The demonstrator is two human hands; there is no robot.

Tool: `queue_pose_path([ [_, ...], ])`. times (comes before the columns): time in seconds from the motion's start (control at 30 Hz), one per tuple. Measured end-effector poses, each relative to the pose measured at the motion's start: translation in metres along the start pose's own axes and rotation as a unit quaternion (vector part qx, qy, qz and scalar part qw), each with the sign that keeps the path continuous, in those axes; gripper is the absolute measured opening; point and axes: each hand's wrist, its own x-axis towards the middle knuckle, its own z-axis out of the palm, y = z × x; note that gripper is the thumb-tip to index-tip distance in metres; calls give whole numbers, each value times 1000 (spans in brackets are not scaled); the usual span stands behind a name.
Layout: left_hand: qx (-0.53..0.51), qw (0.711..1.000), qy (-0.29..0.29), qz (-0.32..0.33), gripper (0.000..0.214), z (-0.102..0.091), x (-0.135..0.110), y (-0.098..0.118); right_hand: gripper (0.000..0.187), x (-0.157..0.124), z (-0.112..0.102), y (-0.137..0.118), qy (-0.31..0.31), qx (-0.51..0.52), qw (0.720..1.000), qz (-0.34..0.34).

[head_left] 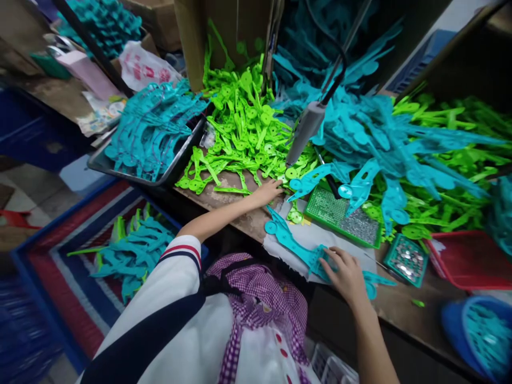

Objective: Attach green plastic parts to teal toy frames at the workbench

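Note:
My left hand (269, 193) reaches to the near edge of a heap of bright green plastic parts (256, 120), fingers stretched out and fingertips touching the pieces. My right hand (344, 271) grips a flat, long teal plastic part (294, 242) around its middle, thumb and fingers at its edge. This part lies on a white sheet (276, 248) at the bench's front edge. A grey electric screwdriver (306, 130) hangs point down just beyond my left hand. Near it is a green tray (328, 209) of small metal pieces.
Teal parts (360, 122) are heaped at the back right. A smaller green tray (406, 258), a red tray (468, 258) and a blue bucket (460, 325) stand to the right. On the left are a metal tray (176, 160) of teal parts and a blue-rimmed crate (40, 240).

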Motion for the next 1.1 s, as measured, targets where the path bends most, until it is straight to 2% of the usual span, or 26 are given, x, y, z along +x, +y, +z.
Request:
queue_pose_path([
  [0.1, -17, 1000, -22, 5, 32, -6, -8, -6, 29, 5, 1, -29, 46, 29, 997, 56],
  [0.2, -54, 998, -32, -10, 30, -16, -7, -12, 29, 27, 10, -62, 44, 100, 987, 119],
  [0.33, -107, 990, -27, -88, 27, -26, -1, -17, 37, 78, 32, -91, -10, 190, 965, 179],
  [0.5, -193, 967, 19, -166, 23, -35, 2, -18, 42, 145, 63, -105, -28, 280, 937, 207],
  [0.57, -309, 929, 51, -200, 18, -42, -1, -15, 43, 168, 72, -109, -8, 314, 920, 234],
  [0.6, -389, 894, 64, -212, 17, -45, -5, -12, 45, 177, 75, -111, 9, 332, 909, 253],
  [0.67, -558, 798, 70, -218, 20, -52, -18, -5, 51, 189, 77, -114, 43, 372, 882, 285],
  [0.73, -681, 700, 50, -209, 28, -57, -39, 5, 56, 188, 75, -119, 58, 417, 859, 291],
  [0.77, -721, 661, 34, -205, 32, -58, -50, 11, 55, 183, 73, -122, 56, 437, 851, 285],
  [0.83, -766, 610, 4, -204, 40, -56, -73, 26, 49, 167, 66, -129, 45, 462, 845, 267],
  [0.93, -789, 575, -5, -216, 48, -47, -98, 49, 38, 142, 53, -142, 43, 436, 863, 250],
  [1.03, -790, 571, 39, -219, 51, -38, -108, 67, 33, 128, 44, -150, 71, 369, 892, 253],
  [1.1, -785, 576, 68, -220, 49, -34, -109, 72, 33, 122, 43, -146, 77, 368, 887, 269],
])
